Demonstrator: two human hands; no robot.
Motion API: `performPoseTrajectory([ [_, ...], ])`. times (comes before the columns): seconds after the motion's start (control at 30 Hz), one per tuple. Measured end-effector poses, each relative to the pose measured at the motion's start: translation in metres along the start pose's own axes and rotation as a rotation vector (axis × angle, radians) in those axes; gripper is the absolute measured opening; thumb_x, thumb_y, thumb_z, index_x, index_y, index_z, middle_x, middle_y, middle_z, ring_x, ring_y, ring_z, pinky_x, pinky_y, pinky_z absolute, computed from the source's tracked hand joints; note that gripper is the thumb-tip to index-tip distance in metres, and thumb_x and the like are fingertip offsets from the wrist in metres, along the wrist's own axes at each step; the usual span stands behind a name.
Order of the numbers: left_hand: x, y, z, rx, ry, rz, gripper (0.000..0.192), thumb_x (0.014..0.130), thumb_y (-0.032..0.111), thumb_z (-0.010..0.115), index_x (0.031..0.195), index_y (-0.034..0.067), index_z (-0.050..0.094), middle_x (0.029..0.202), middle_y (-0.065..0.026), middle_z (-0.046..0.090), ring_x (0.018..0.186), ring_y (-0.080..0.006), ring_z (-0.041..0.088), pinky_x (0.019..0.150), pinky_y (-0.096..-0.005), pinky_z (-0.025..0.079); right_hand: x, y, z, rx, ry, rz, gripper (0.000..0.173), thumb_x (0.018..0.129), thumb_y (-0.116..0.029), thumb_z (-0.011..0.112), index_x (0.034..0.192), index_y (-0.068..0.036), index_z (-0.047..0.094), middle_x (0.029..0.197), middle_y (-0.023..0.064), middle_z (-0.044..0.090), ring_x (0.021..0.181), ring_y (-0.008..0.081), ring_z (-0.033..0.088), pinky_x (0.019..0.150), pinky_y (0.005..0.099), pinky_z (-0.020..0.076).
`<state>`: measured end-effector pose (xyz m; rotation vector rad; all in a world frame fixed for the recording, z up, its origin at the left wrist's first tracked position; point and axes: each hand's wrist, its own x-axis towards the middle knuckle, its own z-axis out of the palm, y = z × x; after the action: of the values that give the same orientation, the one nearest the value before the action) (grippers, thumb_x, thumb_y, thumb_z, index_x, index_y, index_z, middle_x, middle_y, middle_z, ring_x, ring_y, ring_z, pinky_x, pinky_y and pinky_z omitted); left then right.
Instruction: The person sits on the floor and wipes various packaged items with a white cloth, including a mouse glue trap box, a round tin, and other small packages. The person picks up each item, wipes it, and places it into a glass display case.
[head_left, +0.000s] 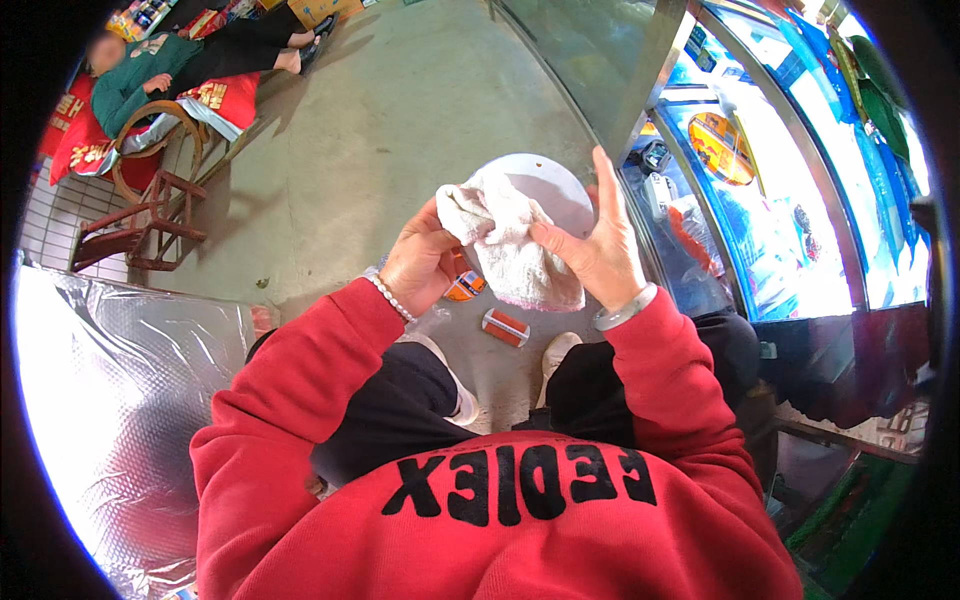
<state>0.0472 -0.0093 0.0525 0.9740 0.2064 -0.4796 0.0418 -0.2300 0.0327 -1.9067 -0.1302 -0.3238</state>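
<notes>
A crumpled white terry cloth (525, 259) with a pinkish edge lies across the face of a pale round disc (551, 184). Near the disc's upper rim is a small hole. My left hand (427, 259) grips the bunched cloth at its left side, and the disc's edge there is hidden. On the other side, my right hand (609, 240) holds the disc's right rim, its thumb resting on the cloth and its index finger stretched upward. An orange round-edged item (466, 286) shows just below my left fingers; whether I touch it cannot be told.
An orange-and-white box (506, 328) lies on the concrete floor (390, 142) between my shoes. Right of me stands a glass display case (720, 195) holding packaged goods. Silvery bubble wrap (127, 405) is at left. Beyond a wooden chair (142, 225), a person (157, 82) reclines on red sacks.
</notes>
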Motion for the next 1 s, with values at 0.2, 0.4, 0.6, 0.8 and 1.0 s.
performPoseTrajectory([
  [0.2,0.005,-0.005,-0.003,0.102,0.043,-0.004,0.044,0.094,0.011,0.058,0.137,0.012,0.045,0.127,-0.0039,0.056,0.112,-0.0181,0.057,0.095,-0.0374,0.048,-0.002,0.004,0.009,0.769,0.025,0.573,0.088,0.075,-0.012,0.082,0.143,0.004,0.028,0.115,0.0194,0.055,0.098,0.0254,0.062,0.081,0.0343,0.053],
  [0.4,-0.004,-0.005,0.011,0.353,-0.021,0.308,0.09,0.086,0.026,0.072,0.151,0.009,0.012,0.142,-0.0127,0.041,0.122,-0.0255,0.05,0.1,-0.041,0.043,-0.007,0.016,0.022,0.61,0.149,0.471,0.077,0.073,-0.008,0.082,0.135,0.009,0.04,0.114,0.0222,0.058,0.096,0.0234,0.062,0.077,0.0314,0.0536],
  [0.6,0.015,-0.016,-0.007,0.814,-0.02,0.47,0.068,0.074,0.013,0.08,0.131,0.0,0.046,0.128,-0.0104,0.053,0.113,-0.0192,0.055,0.096,-0.0345,0.045,-0.025,0.016,0.037,0.394,0.106,0.22,0.073,0.078,-0.023,0.079,0.133,0.01,0.044,0.12,0.0209,0.06,0.109,0.0241,0.058,0.095,0.0331,0.0447],
  [0.8,0.013,0.004,-0.009,0.438,0.133,0.345,0.047,0.082,-0.004,0.067,0.125,0.001,0.049,0.112,-0.0072,0.063,0.101,-0.0183,0.062,0.088,-0.0316,0.051,-0.014,0.002,0.014,0.697,-0.099,0.593,0.053,0.087,-0.004,0.064,0.135,0.006,0.044,0.108,0.0126,0.063,0.091,0.0176,0.062,0.068,0.0319,0.0547],
  [1.0,0.013,0.016,-0.016,0.364,0.086,0.346,0.039,0.087,-0.005,0.06,0.124,0.002,0.05,0.115,-0.0086,0.062,0.103,-0.0206,0.063,0.088,-0.0342,0.052,-0.002,0.001,-0.005,0.673,-0.261,0.678,0.048,0.084,-0.003,0.064,0.128,0.004,0.047,0.099,0.0155,0.065,0.08,0.0226,0.066,0.057,0.0357,0.0567],
])
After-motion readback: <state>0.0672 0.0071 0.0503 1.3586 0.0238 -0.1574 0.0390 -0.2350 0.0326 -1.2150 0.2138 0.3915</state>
